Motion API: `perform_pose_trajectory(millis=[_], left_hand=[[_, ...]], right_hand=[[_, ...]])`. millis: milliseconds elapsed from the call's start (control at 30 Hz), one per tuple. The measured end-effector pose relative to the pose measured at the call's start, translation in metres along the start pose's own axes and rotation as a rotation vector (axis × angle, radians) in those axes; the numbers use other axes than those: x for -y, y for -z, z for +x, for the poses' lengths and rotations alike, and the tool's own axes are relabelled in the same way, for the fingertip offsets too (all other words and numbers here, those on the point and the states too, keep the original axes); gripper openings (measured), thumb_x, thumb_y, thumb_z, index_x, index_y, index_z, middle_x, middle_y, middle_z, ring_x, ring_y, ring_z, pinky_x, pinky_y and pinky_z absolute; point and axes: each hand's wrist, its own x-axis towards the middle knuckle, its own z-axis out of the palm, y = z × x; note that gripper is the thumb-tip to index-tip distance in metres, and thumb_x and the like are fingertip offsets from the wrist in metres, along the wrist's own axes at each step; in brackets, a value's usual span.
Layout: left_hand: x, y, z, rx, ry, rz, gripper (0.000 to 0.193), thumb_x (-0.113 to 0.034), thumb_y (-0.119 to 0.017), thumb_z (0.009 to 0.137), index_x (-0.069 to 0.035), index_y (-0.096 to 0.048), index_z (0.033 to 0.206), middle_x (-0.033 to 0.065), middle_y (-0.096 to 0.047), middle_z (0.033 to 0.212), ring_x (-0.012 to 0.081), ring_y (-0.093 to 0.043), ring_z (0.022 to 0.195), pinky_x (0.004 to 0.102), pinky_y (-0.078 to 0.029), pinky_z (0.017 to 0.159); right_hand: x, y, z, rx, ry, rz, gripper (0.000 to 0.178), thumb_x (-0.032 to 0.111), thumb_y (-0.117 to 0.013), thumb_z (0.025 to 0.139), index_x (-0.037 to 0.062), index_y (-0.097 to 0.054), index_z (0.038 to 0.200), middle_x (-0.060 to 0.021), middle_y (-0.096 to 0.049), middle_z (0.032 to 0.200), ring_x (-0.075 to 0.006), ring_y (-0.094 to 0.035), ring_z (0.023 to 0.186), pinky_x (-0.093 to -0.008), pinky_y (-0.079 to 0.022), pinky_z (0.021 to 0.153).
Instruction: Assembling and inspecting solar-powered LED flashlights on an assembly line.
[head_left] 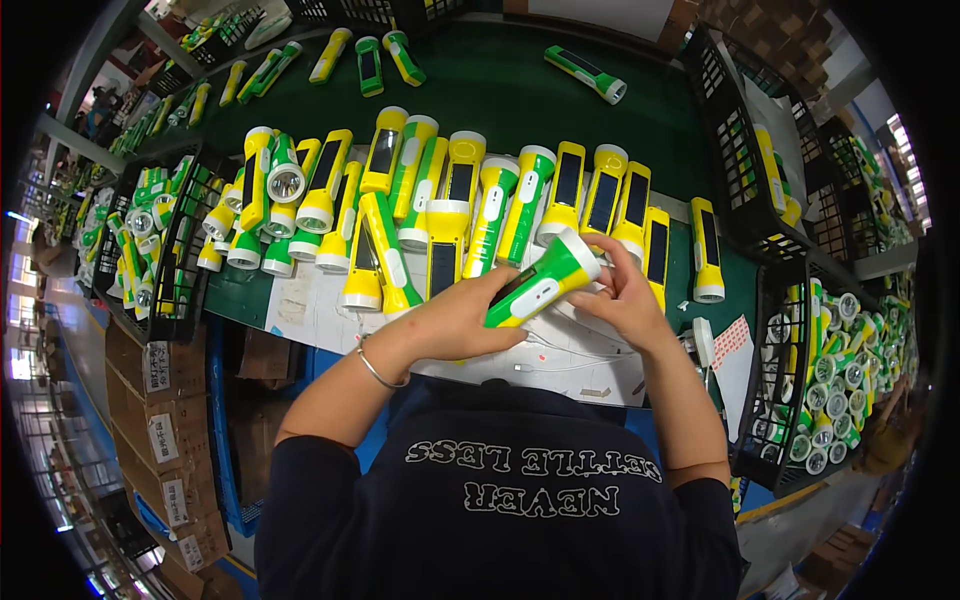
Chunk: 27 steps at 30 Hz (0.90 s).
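A green and yellow flashlight (545, 288) with a white head is held tilted in front of me, its head up to the right. My left hand (462, 318) wraps round its yellow tail end, the thumb lying along the near side. At the head end, my right hand (622, 292) has its fingers curled against the white rim. Just beyond my hands, a heap of similar flashlights (490, 215) lies across the table, several with dark panels on their sides. A thin white cable (575, 352) lies under my hands on a white sheet (560, 378).
Black crates full of flashlights stand at the left (180, 250) and right (790, 360). Another black crate (745, 150) rises at the far right. On the green tabletop (480, 80), one flashlight (585, 72) lies apart. Cardboard boxes (150, 430) are stacked at lower left.
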Motion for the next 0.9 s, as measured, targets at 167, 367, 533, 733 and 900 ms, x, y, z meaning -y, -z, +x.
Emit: perform_pose_trajectory(millis=[167, 367, 533, 733, 900], left_hand=[[0.018, -0.026, 0.009, -0.159, 0.013, -0.207, 0.064, -0.024, -0.068, 0.074, 0.005, -0.036, 0.122, 0.021, -0.055, 0.103, 0.0287, -0.057, 0.09, 0.0351, -0.046, 0.078], [0.017, -0.032, 0.014, -0.342, -0.016, 0.008, 0.064, -0.024, -0.068, 0.075, 0.006, -0.035, 0.122, 0.0251, -0.05, 0.11, 0.0317, -0.053, 0.099, 0.036, -0.043, 0.084], [0.012, -0.039, 0.024, -0.32, -0.036, -0.026, 0.062, -0.023, -0.067, 0.075, 0.006, -0.036, 0.12, 0.0247, -0.049, 0.108, 0.0341, -0.052, 0.1, 0.0372, -0.042, 0.087], [0.008, -0.042, 0.026, -0.281, -0.019, -0.006, 0.061, -0.019, -0.067, 0.075, 0.003, -0.036, 0.123, 0.0212, -0.049, 0.111, 0.0305, -0.052, 0.103, 0.0353, -0.042, 0.087], [0.008, -0.047, 0.025, -0.493, -0.098, 0.296, 0.053, -0.016, -0.064, 0.073, -0.004, -0.041, 0.119, 0.0195, -0.047, 0.103, 0.038, -0.055, 0.087, 0.0436, -0.047, 0.072]], right_hand=[[-0.04, -0.03, 0.005, -0.208, 0.151, -1.119, 0.029, 0.029, -0.064, 0.076, 0.0096, -0.059, 0.097, -0.0081, -0.061, 0.088, -0.0282, -0.061, 0.077, -0.0372, -0.049, 0.067], [-0.019, -0.003, -0.004, -0.104, 0.004, -0.04, 0.012, 0.009, -0.061, 0.084, -0.0019, -0.059, 0.088, -0.0012, -0.06, 0.079, -0.0048, -0.054, 0.072, -0.0178, -0.043, 0.066], [-0.002, 0.006, -0.008, -0.08, -0.042, -0.022, 0.011, 0.009, -0.061, 0.083, -0.0015, -0.059, 0.088, -0.0026, -0.06, 0.078, -0.0063, -0.055, 0.07, -0.0189, -0.043, 0.066], [-0.004, 0.008, -0.009, -0.099, -0.105, 0.04, 0.013, 0.011, -0.063, 0.082, -0.0015, -0.06, 0.086, -0.0022, -0.06, 0.074, -0.0066, -0.055, 0.069, -0.0184, -0.042, 0.064], [0.005, -0.003, -0.009, -0.174, -0.248, 0.14, 0.012, 0.011, -0.062, 0.082, -0.0001, -0.061, 0.084, -0.0014, -0.06, 0.072, -0.0048, -0.052, 0.064, -0.0172, -0.04, 0.061]])
